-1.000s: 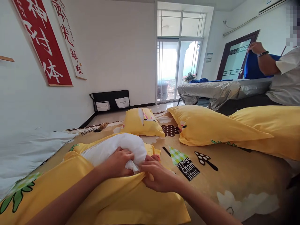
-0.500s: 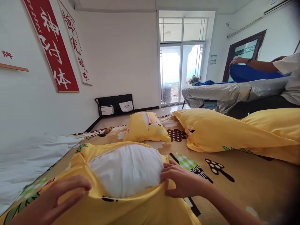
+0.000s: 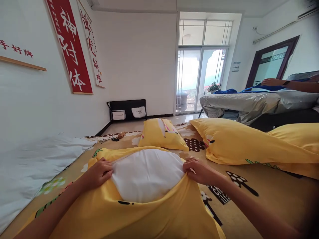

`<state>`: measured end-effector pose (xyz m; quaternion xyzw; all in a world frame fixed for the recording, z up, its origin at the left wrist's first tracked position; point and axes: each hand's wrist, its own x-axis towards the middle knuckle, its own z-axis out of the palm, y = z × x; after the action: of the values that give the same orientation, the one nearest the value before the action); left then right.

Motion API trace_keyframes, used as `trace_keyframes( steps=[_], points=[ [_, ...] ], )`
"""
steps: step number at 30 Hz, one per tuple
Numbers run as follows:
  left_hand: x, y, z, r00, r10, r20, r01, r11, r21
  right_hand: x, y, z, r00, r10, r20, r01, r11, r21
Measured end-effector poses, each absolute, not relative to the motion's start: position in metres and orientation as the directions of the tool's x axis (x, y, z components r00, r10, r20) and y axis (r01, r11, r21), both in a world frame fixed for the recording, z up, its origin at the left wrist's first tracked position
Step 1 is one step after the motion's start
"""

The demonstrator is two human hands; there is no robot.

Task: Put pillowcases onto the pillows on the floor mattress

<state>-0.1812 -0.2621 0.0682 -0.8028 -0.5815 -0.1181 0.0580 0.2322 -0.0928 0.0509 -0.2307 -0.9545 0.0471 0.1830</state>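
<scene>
A yellow pillowcase (image 3: 159, 219) lies in front of me, its wide opening facing up. Inside it bulges a white pillow (image 3: 147, 174), bare across the gap. At the left corner of the opening, my left hand (image 3: 101, 172) is closed on the pillowcase edge. My right hand (image 3: 199, 169) pinches the edge at the right corner, its fingertips against the white pillow. A black printed mark shows on the near edge of the cloth.
A small yellow pillow (image 3: 161, 134) and larger yellow pillows (image 3: 229, 142) lie beyond on the brown patterned blanket (image 3: 269, 212). White bedding (image 3: 47, 162) is at the left. Back right, a co-worker's hand (image 3: 272, 82) handles blue cloth over a covered table (image 3: 239, 103).
My left hand has moved forward from the near left side and taken hold of the opening's left corner. My right hand has closed on the right edge. The view has shifted left.
</scene>
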Motion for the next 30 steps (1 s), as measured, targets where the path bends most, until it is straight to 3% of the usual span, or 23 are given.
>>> trace_keyframes(
  steps=[2, 7, 12, 16, 18, 22, 24, 27, 28, 30],
  points=[
    [-0.19, -0.265, 0.071, 0.293, 0.896, 0.334, 0.948, -0.317, 0.018, 0.226, -0.097, 0.052, -0.825, 0.402, 0.397, 0.408, 0.91, -0.074],
    [-0.211, -0.274, 0.113, 0.284, 0.864, 0.415, 0.958, -0.271, -0.089, 0.218, -0.087, 0.08, -0.887, 0.248, 0.39, 0.323, 0.936, 0.14],
    [-0.2, -0.277, 0.135, 0.248, 0.775, 0.582, 0.961, -0.271, -0.049, 0.233, -0.08, 0.126, -0.754, 0.147, 0.641, 0.385, 0.889, 0.249],
    [-0.184, -0.28, 0.11, 0.367, 0.858, 0.36, 0.925, -0.376, -0.046, 0.242, -0.078, 0.121, -0.897, 0.104, 0.43, 0.289, 0.874, 0.391],
    [-0.184, -0.286, 0.109, 0.337, 0.837, 0.431, 0.929, -0.369, -0.009, 0.246, -0.078, 0.12, -0.911, 0.094, 0.401, 0.285, 0.847, 0.449],
    [-0.185, -0.3, 0.129, 0.1, 0.677, 0.729, 0.945, -0.295, 0.144, 0.247, -0.078, 0.124, -0.802, 0.091, 0.59, 0.388, 0.83, 0.4],
    [-0.178, -0.301, 0.13, 0.185, 0.715, 0.674, 0.943, -0.321, 0.082, 0.243, -0.076, 0.12, -0.854, 0.09, 0.513, 0.334, 0.851, 0.405],
    [-0.172, -0.299, 0.122, 0.358, 0.83, 0.427, 0.926, -0.373, -0.051, 0.239, -0.072, 0.118, -0.941, 0.073, 0.329, 0.236, 0.841, 0.487],
    [-0.173, -0.298, 0.122, 0.313, 0.837, 0.449, 0.942, -0.333, -0.037, 0.238, -0.07, 0.12, -0.935, 0.066, 0.348, 0.249, 0.822, 0.513],
    [-0.179, -0.3, 0.126, 0.096, 0.758, 0.646, 0.978, -0.192, 0.081, 0.236, -0.068, 0.124, -0.881, 0.057, 0.47, 0.327, 0.791, 0.517]
  ],
)
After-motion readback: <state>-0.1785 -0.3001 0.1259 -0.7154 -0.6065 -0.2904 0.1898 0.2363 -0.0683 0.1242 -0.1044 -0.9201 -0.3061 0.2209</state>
